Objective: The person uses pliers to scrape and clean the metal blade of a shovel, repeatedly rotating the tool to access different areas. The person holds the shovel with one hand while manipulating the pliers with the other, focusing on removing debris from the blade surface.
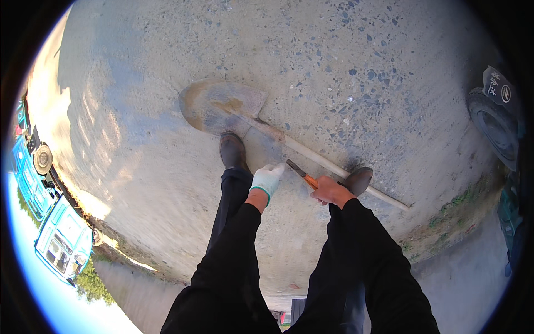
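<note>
Evidently, the pale grey concrete ground (pixel 167 183) bears the long shovel (pixel 303 150), earth-stained rounded metal blade and pale wooden shaft, lying flat beyond my grip, blade off to the left. Just past my right hand (pixel 332 191), a dark round-toed right boot (pixel 359 181) covers part of the shaft, perhaps to steady it; the matching left boot (pixel 232 150) stands at the blade. That bare hand is wrapped around an orange-handled, dark-tipped tool (pixel 310 181), angled leftward, probably leaving its tip exposed. Beside that tip is my left hand (pixel 267 179), white-gloved, green-cuffed; whether it pinches anything, I cannot tell.
</note>
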{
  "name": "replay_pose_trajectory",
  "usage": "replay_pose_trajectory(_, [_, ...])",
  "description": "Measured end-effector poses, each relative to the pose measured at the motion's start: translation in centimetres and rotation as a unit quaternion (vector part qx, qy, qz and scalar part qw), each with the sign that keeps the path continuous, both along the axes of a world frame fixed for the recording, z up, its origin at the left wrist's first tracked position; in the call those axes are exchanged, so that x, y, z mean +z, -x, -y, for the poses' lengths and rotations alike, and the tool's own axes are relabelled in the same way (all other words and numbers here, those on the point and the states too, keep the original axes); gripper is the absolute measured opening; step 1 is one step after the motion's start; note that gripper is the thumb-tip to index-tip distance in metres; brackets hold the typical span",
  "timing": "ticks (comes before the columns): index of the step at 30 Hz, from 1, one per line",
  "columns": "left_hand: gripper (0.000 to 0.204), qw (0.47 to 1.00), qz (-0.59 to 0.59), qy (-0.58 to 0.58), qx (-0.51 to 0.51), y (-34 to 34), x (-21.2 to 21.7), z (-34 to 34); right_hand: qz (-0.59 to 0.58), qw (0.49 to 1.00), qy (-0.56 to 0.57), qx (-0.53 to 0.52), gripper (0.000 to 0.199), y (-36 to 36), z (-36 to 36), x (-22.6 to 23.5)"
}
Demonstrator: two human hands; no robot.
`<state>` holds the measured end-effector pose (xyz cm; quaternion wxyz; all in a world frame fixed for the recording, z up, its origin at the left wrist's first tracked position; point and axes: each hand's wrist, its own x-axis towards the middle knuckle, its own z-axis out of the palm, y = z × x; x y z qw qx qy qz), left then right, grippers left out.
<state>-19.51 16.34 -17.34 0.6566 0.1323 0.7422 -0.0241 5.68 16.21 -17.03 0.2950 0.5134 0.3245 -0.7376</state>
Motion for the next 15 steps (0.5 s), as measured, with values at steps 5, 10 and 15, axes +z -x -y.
replay_pose_trajectory(5, [0.041, 0.975, 0.014, -0.026, 0.219, 0.0, 14.8, -0.1, -0.025, 0.998, -0.021, -0.046, 0.032, -0.7, 1.5, 7.2])
replay_pose_trajectory(10, [0.037, 0.94, -0.011, 0.028, 0.339, -3.5, 18.0, 1.8, -0.012, 0.995, 0.043, -0.094, 0.033, -3.2, 2.7, 11.6])
replay_pose_trajectory(15, [0.038, 0.957, 0.065, 0.108, 0.261, -5.6, 16.6, 3.9, 0.003, 0.985, 0.085, -0.153, 0.034, -3.6, 2.5, 6.6])
